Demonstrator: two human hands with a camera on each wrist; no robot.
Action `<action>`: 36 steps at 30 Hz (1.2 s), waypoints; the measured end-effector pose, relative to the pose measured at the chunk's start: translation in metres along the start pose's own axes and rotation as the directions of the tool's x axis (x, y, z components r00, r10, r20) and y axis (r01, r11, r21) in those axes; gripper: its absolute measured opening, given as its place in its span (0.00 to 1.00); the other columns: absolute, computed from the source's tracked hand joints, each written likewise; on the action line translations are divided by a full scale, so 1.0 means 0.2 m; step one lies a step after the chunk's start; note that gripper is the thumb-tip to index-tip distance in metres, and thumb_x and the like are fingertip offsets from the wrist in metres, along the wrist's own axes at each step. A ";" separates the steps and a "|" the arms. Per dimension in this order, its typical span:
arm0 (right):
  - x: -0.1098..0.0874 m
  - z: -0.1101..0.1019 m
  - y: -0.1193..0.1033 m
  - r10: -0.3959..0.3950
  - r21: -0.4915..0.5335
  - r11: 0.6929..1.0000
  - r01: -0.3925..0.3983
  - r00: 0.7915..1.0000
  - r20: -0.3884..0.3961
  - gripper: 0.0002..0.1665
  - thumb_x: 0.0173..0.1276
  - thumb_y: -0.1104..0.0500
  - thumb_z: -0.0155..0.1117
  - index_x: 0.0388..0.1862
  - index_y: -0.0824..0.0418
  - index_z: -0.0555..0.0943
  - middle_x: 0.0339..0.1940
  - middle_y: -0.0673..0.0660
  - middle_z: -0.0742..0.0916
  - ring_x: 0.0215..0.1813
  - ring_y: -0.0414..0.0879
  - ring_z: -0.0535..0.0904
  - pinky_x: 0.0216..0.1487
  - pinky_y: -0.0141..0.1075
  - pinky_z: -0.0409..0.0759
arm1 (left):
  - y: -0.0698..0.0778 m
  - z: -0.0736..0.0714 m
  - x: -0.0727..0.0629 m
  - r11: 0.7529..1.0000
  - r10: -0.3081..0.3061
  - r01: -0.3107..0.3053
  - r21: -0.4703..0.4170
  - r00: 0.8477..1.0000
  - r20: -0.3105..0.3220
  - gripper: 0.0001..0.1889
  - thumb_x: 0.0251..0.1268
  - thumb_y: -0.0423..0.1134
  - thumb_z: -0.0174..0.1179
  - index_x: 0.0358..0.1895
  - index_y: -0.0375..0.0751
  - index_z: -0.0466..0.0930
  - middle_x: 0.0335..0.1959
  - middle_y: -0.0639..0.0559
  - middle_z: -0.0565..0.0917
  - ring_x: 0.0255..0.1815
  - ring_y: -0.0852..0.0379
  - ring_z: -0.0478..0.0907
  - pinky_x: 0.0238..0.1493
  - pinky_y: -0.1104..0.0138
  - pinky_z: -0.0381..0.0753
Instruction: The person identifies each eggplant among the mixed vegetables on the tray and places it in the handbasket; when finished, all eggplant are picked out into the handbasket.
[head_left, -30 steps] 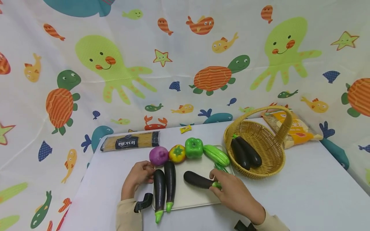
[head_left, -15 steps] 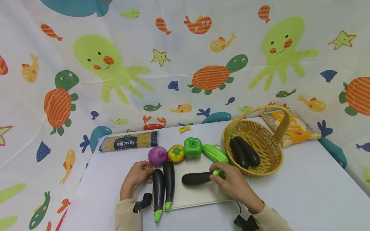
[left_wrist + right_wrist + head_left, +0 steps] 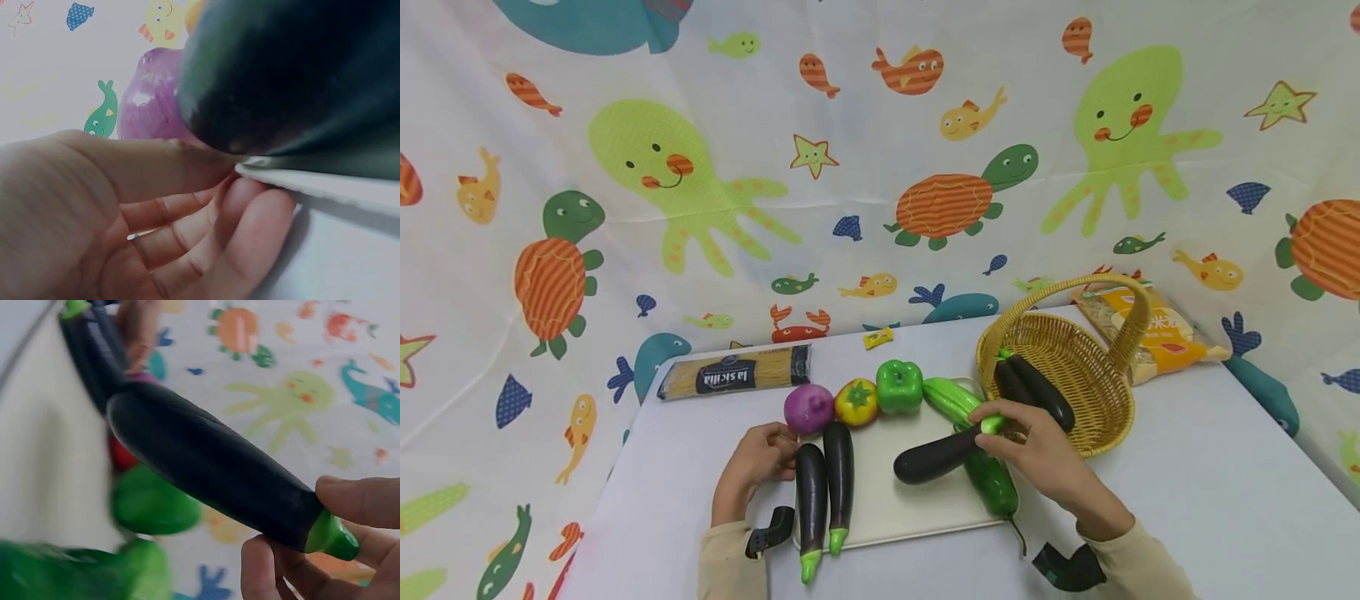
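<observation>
My right hand (image 3: 1047, 454) pinches an eggplant (image 3: 934, 461) by its green stem end, between thumb and fingers. The eggplant (image 3: 206, 462) slants over the right part of a cream tray (image 3: 887, 508), partly covering a dark green long-stemmed vegetable (image 3: 994, 487). At the tray's left edge my left hand (image 3: 762, 461) grips the rim, thumb on top and fingers below, as the left wrist view shows. Beside it lie two eggplants, an outer one (image 3: 812, 500) and an inner one (image 3: 838, 475). A wicker basket (image 3: 1116, 425) holds more eggplants (image 3: 1043, 390), partly hidden behind my right hand.
Along the tray's back sit a purple onion (image 3: 808, 409), a yellow-red vegetable (image 3: 856, 403), a green bell pepper (image 3: 899, 387) and a ridged light-green vegetable (image 3: 950, 400). Spaghetti (image 3: 737, 372), a yellow wrapper (image 3: 877, 337) and an orange bag (image 3: 1168, 337) lie farther back, before a patterned cloth.
My right hand has moved right and toward the basket with the eggplant, whose stem end now points up and right. More of the dark green vegetable shows. My left hand stays at the tray rim.
</observation>
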State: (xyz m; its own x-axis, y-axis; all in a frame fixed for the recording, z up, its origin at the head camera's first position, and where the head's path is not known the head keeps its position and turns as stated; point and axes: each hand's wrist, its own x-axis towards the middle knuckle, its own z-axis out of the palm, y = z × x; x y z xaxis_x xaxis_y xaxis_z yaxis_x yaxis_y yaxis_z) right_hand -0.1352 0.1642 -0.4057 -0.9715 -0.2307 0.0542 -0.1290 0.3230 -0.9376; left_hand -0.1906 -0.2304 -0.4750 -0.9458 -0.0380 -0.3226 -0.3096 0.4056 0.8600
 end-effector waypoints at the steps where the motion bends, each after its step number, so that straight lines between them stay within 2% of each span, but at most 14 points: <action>1: -0.01 -0.03 -0.01 0.007 0.013 1.000 -0.006 1.000 -0.016 0.16 0.68 0.66 0.70 0.55 0.64 0.82 0.46 0.61 0.83 0.37 0.49 0.76 0.32 0.33 0.77 | 0.00 0.00 0.00 1.000 -0.001 0.001 0.001 1.000 -0.001 0.10 0.65 0.20 0.60 0.48 0.23 0.78 0.28 0.44 0.81 0.28 0.52 0.80 0.26 0.61 0.88; 5: -0.03 -0.19 -0.05 -0.042 0.069 0.996 0.050 0.993 -0.106 0.20 0.71 0.68 0.66 0.61 0.63 0.77 0.49 0.60 0.84 0.45 0.49 0.81 0.41 0.31 0.82 | 0.00 0.00 0.00 1.000 -0.001 0.001 0.009 1.000 -0.001 0.11 0.65 0.20 0.59 0.49 0.23 0.78 0.29 0.44 0.82 0.29 0.52 0.80 0.27 0.61 0.89; 8: -0.02 -0.31 -0.07 -0.038 0.092 0.994 0.053 0.987 -0.156 0.23 0.75 0.66 0.63 0.65 0.57 0.73 0.51 0.53 0.87 0.53 0.41 0.82 0.52 0.28 0.81 | 0.00 0.00 0.00 1.000 0.001 -0.001 0.013 1.000 0.002 0.10 0.65 0.21 0.60 0.49 0.23 0.78 0.30 0.43 0.82 0.29 0.52 0.80 0.28 0.60 0.89; 10: 0.01 -0.39 -0.08 0.010 0.085 0.996 0.005 0.984 -0.180 0.23 0.76 0.63 0.62 0.66 0.51 0.71 0.54 0.48 0.86 0.57 0.38 0.79 0.60 0.33 0.79 | 0.00 -0.01 0.00 1.000 0.002 -0.002 0.013 1.000 0.003 0.10 0.66 0.22 0.60 0.49 0.23 0.78 0.30 0.43 0.82 0.30 0.52 0.80 0.28 0.60 0.89; 13: 0.07 -0.47 -0.10 0.048 0.040 0.998 -0.041 0.980 -0.196 0.23 0.78 0.60 0.60 0.67 0.53 0.69 0.59 0.56 0.85 0.60 0.42 0.78 0.62 0.36 0.78 | -0.01 -0.01 0.00 1.000 0.002 -0.002 0.010 1.000 0.003 0.10 0.66 0.22 0.59 0.48 0.23 0.77 0.29 0.43 0.81 0.29 0.52 0.80 0.28 0.60 0.89; 17: 0.18 -0.53 -0.11 0.041 -0.118 0.991 -0.064 0.981 -0.190 0.25 0.77 0.60 0.60 0.69 0.61 0.69 0.63 0.70 0.80 0.62 0.57 0.78 0.58 0.39 0.80 | -0.01 -0.01 0.01 1.000 -0.002 0.002 0.005 1.000 0.000 0.09 0.66 0.22 0.59 0.48 0.24 0.78 0.28 0.43 0.81 0.29 0.52 0.80 0.28 0.61 0.89; 18: 0.21 -0.54 -0.11 0.044 -0.160 0.984 -0.073 0.983 -0.176 0.26 0.77 0.60 0.59 0.70 0.62 0.69 0.64 0.71 0.79 0.62 0.61 0.77 0.59 0.43 0.80 | -0.01 -0.01 0.01 1.000 -0.003 0.003 0.003 1.000 -0.001 0.09 0.66 0.22 0.59 0.48 0.24 0.78 0.28 0.43 0.81 0.29 0.52 0.80 0.28 0.61 0.89; 21: 0.31 -0.58 -0.10 0.054 -0.290 0.953 -0.087 0.991 -0.120 0.28 0.77 0.61 0.58 0.73 0.65 0.68 0.64 0.74 0.77 0.63 0.69 0.75 0.58 0.56 0.79 | -0.02 0.00 0.02 1.000 -0.003 0.003 0.005 1.000 -0.001 0.08 0.67 0.22 0.58 0.48 0.24 0.78 0.28 0.43 0.81 0.29 0.52 0.80 0.28 0.61 0.89; 23: 0.38 -0.60 -0.08 0.059 -0.363 0.928 -0.081 0.996 -0.072 0.28 0.76 0.63 0.57 0.72 0.68 0.68 0.63 0.76 0.77 0.63 0.70 0.75 0.57 0.58 0.80 | -0.02 0.00 0.01 1.000 -0.002 0.002 0.007 1.000 -0.001 0.08 0.67 0.22 0.58 0.47 0.24 0.78 0.29 0.43 0.81 0.29 0.52 0.80 0.28 0.61 0.89; 26: 0.46 -0.62 -0.04 0.080 -0.474 0.877 -0.079 0.997 -0.019 0.28 0.74 0.64 0.57 0.71 0.72 0.69 0.60 0.78 0.78 0.60 0.70 0.77 0.49 0.53 0.83 | -0.02 0.00 0.01 1.000 -0.003 0.003 0.006 1.000 -0.003 0.09 0.66 0.22 0.57 0.47 0.24 0.78 0.30 0.42 0.81 0.29 0.52 0.80 0.28 0.60 0.89; 29: 0.52 -0.64 -0.02 0.125 -0.538 0.838 -0.095 0.992 0.020 0.27 0.72 0.66 0.56 0.69 0.72 0.71 0.59 0.77 0.79 0.57 0.69 0.78 0.43 0.47 0.83 | -0.02 0.00 0.01 1.000 -0.001 0.001 0.000 1.000 -0.006 0.09 0.66 0.22 0.57 0.47 0.24 0.78 0.30 0.42 0.81 0.29 0.52 0.80 0.28 0.60 0.89; 31: 0.55 -0.65 -0.02 0.155 -0.558 0.823 -0.106 0.987 0.041 0.27 0.70 0.66 0.55 0.68 0.71 0.73 0.58 0.76 0.79 0.54 0.66 0.79 0.39 0.43 0.80 | -0.02 0.00 0.02 1.000 0.000 0.000 -0.001 1.000 -0.009 0.08 0.65 0.21 0.57 0.46 0.24 0.78 0.29 0.43 0.81 0.29 0.52 0.80 0.28 0.60 0.89; 34: 0.59 -0.67 -0.01 0.185 -0.571 0.813 -0.111 0.980 0.074 0.27 0.69 0.67 0.54 0.67 0.71 0.74 0.54 0.75 0.81 0.39 0.58 0.79 0.31 0.40 0.76 | -0.02 0.00 0.02 1.000 0.000 0.000 0.003 1.000 -0.013 0.08 0.65 0.21 0.56 0.46 0.24 0.78 0.29 0.44 0.81 0.28 0.52 0.80 0.28 0.60 0.89; 36: 0.61 -0.68 -0.01 0.208 -0.574 0.810 -0.118 0.974 0.093 0.27 0.68 0.68 0.53 0.67 0.72 0.74 0.47 0.71 0.82 0.30 0.52 0.74 0.27 0.38 0.72 | -0.02 0.00 0.02 1.000 -0.001 0.001 0.005 1.000 -0.011 0.08 0.65 0.22 0.57 0.46 0.24 0.78 0.29 0.44 0.81 0.28 0.52 0.79 0.28 0.61 0.89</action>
State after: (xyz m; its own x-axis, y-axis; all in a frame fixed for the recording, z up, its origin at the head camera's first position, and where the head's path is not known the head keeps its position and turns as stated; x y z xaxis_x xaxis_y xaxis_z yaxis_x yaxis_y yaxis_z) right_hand -0.2810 0.2593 -0.3498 -0.9543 -0.2431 -0.1738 -0.1042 0.8157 -0.5690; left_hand -0.1930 -0.2317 -0.4796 -0.9465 -0.0483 -0.3190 -0.3100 0.4100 0.8578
